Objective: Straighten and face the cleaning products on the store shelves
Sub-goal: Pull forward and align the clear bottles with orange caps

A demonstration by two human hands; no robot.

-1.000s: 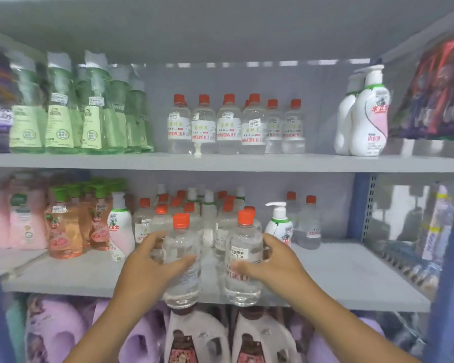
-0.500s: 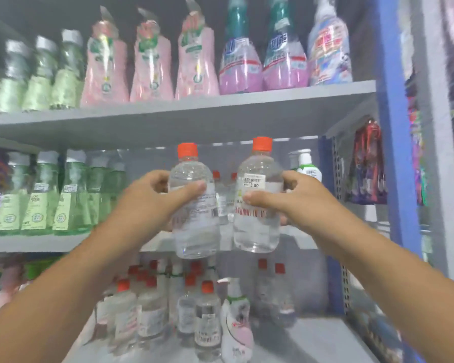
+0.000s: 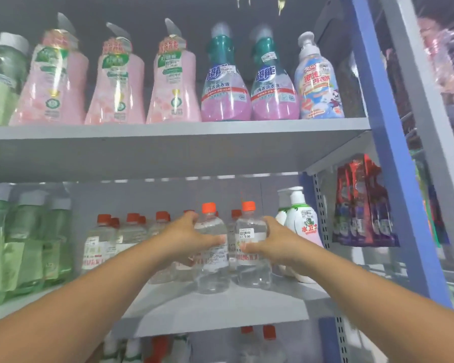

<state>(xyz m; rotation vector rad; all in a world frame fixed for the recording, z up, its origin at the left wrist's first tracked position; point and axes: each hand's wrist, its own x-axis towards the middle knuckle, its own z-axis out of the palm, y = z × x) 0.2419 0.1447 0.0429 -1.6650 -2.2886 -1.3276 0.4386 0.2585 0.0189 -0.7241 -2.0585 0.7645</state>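
Two clear bottles with orange caps stand side by side on the grey middle shelf [image 3: 220,307]. My left hand [image 3: 186,239] grips the left clear bottle [image 3: 212,268] around its upper body. My right hand [image 3: 270,244] grips the right clear bottle [image 3: 252,265], whose white price sticker faces me. Both bottles' bases appear to rest on the shelf, in front of a row of similar orange-capped bottles [image 3: 108,242].
White pump bottles [image 3: 302,224] stand just right of my right hand. Green bottles [image 3: 24,239] fill the shelf's left end. The upper shelf carries pink bottles [image 3: 116,87] and teal-capped bottles [image 3: 226,85]. A blue upright [image 3: 393,153] and hanging packets [image 3: 362,205] bound the right side.
Both hands lifted the two clear bottles from the lower shelf up to the middle shelf and set them down there. The view tilted upward.
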